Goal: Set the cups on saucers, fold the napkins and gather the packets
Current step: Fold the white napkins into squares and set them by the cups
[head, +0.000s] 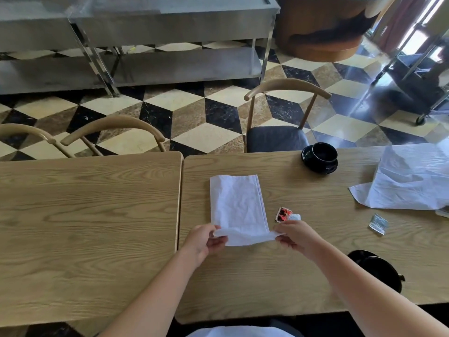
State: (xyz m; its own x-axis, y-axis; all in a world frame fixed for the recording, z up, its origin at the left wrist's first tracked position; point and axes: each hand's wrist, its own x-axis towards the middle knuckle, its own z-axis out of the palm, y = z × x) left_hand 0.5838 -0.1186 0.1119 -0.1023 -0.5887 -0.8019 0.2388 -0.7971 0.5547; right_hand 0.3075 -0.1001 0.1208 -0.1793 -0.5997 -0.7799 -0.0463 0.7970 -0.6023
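Note:
A white napkin [237,205], folded into a long strip, lies on the right wooden table [303,271]. My left hand [202,242] pinches its near left corner and my right hand [295,235] pinches its near right corner; the near edge is lifted off the wood. A red and white packet [286,214] lies just right of the napkin. A silvery packet [377,223] lies farther right. A black cup [324,154] stands on a black saucer [306,158] at the far side. Another black cup or saucer [379,266] sits behind my right forearm, partly hidden.
A second white napkin [408,183] lies unfolded and crumpled at the right edge. A second wooden table [85,234] adjoins on the left. Chairs [279,132] stand along the far side, with steel shelving [170,45] beyond on the chequered floor.

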